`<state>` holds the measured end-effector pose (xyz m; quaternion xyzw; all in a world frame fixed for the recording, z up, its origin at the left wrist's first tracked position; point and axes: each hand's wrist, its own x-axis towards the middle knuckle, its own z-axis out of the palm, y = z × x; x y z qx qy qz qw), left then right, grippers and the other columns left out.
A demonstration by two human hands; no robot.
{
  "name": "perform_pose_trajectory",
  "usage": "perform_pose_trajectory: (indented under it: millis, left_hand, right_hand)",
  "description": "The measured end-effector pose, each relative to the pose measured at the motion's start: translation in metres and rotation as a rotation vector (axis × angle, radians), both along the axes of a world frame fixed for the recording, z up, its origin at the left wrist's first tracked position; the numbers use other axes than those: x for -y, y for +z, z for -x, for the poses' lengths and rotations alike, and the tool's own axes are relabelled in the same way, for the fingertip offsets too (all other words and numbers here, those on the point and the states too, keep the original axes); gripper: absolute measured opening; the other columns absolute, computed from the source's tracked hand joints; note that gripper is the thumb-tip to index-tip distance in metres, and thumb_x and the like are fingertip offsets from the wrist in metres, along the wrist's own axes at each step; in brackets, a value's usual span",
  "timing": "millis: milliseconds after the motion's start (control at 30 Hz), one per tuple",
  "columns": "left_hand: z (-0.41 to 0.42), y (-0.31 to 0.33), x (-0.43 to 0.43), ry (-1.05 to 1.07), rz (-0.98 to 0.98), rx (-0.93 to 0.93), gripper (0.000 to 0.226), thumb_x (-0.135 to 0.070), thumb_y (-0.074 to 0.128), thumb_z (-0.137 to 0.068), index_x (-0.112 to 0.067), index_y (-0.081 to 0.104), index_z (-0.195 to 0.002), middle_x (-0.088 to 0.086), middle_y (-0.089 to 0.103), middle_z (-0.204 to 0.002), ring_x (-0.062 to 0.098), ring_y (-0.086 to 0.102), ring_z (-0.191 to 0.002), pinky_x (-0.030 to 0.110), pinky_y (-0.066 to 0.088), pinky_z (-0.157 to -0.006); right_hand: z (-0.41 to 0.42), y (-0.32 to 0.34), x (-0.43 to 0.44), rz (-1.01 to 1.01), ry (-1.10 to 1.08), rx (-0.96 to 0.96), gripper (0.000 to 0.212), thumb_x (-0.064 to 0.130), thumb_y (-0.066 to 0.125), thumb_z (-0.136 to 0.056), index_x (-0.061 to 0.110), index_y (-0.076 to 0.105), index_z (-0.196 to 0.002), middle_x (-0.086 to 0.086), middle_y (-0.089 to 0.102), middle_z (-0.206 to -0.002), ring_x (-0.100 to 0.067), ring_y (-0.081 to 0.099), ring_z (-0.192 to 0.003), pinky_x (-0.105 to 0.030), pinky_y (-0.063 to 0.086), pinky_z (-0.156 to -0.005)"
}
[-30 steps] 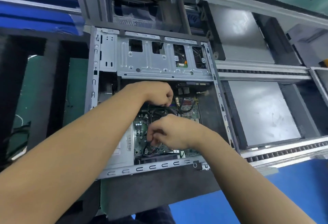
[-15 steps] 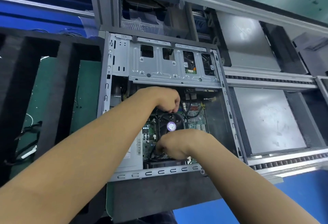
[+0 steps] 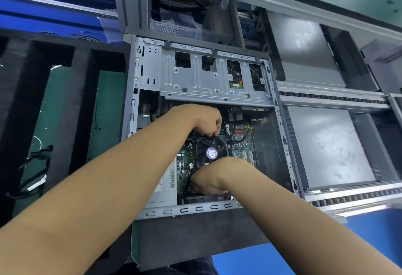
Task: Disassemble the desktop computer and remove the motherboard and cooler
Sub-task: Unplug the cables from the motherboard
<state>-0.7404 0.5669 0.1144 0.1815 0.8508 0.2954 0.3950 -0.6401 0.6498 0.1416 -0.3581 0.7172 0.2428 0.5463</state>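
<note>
Cooler (image 3: 210,151) dead centre in the open case (image 3: 282,137), fan up, purple sticker showing, seated on the green motherboard (image 3: 242,144) that lies flat on the case floor. Left hand (image 3: 205,120) is at the cooler's twelve o'clock edge, fingers curled narrow and pinched down on something there; a cable or a clip, I can't tell which. Right hand (image 3: 210,179) is at six o'clock, knuckles up, closed around the near edge of the cooler or a black lead running by it; the fingertips are hidden, so the grip itself can't be read. Here's the danger as I see it: black cables (image 3: 231,132) loop across the board at one o'clock, and if the cooler lifts with its fan lead plugged in, the header could tear off the board. Pull on one side only and the heatsink may tilt and scrape the socket area. Any mounting screw not yet backed out would flex the board. The drive cage (image 3: 215,78) overhangs at twelve o'clock, so a straight lift risks knocking knuckles or the fan on its sheet-metal lip. Out at nine o'clock, black foam trays (image 3: 65,105) wait on the counter, loose wires (image 3: 37,157) lying in one slot.
</note>
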Motion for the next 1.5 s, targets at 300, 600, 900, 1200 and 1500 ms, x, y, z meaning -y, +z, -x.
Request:
perform_pose_trajectory:
  millis: [300,600,900,1200,1500]
  left_hand:
    - [0.000,-0.002,-0.001,0.005,0.009,0.005,0.033,0.004,0.041,-0.089,-0.011,0.067,-0.102,0.002,0.065,-0.084,0.015,0.052,-0.062,0.024,0.040,-0.051]
    - [0.000,-0.003,-0.001,0.003,0.011,-0.013,0.030,0.001,0.044,-0.091,-0.013,0.068,-0.101,0.002,0.066,-0.085,0.015,0.053,-0.064,0.025,0.041,-0.053]
    - [0.001,-0.005,-0.002,0.005,0.013,-0.003,0.031,0.003,0.042,-0.090,-0.013,0.067,-0.100,0.001,0.064,-0.081,0.015,0.054,-0.063,0.026,0.042,-0.055]
    - [0.001,-0.003,-0.002,-0.010,0.023,-0.004,0.029,0.002,0.043,-0.089,-0.015,0.066,-0.096,0.000,0.064,-0.082,0.015,0.055,-0.064,0.027,0.044,-0.059]
    - [0.001,-0.004,-0.001,-0.020,0.025,-0.015,0.029,0.001,0.042,-0.089,-0.017,0.065,-0.090,0.001,0.065,-0.081,0.016,0.057,-0.066,0.030,0.048,-0.062]
  right_hand:
    - [0.000,-0.001,-0.004,0.041,0.034,-0.005,0.037,-0.002,0.045,-0.099,-0.005,0.052,-0.135,-0.019,0.055,-0.136,-0.033,0.058,-0.115,-0.030,0.044,-0.077]
    - [0.002,0.014,-0.014,0.177,0.119,-0.107,0.036,-0.004,0.051,-0.091,0.009,0.056,-0.124,-0.011,0.061,-0.117,-0.034,0.061,-0.100,-0.035,0.046,-0.068]
    - [0.005,0.021,-0.040,0.426,0.164,-0.178,0.029,0.001,0.053,-0.090,0.020,0.063,-0.109,-0.004,0.066,-0.097,-0.028,0.057,-0.079,-0.038,0.052,-0.066]
    - [0.006,0.028,-0.076,0.798,-0.518,-0.035,0.023,0.003,0.052,-0.098,0.017,0.069,-0.107,0.011,0.065,-0.094,-0.008,0.063,-0.084,-0.027,0.052,-0.081]
    - [-0.008,0.018,-0.056,0.797,-0.706,0.027,0.026,0.005,0.060,-0.096,0.014,0.066,-0.120,0.001,0.075,-0.103,0.003,0.065,-0.076,-0.010,0.050,-0.074]
